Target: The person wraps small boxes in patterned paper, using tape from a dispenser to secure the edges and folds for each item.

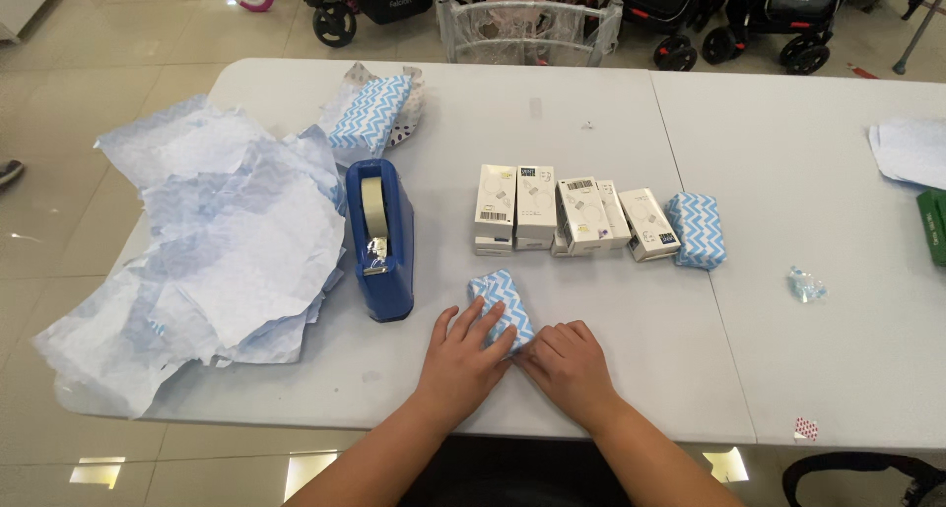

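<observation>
Your left hand (461, 354) lies flat, grip released, fingers spread over the parcel (503, 308); your right hand (570, 361) presses its near end, covering that corner on the tabletop (591, 133).

A wrapped box (501, 302) is pressed near the table's (591, 103) front edge, right of the tape dispenser (379, 239); small boxes (562, 213) are lined up behind it.
</observation>
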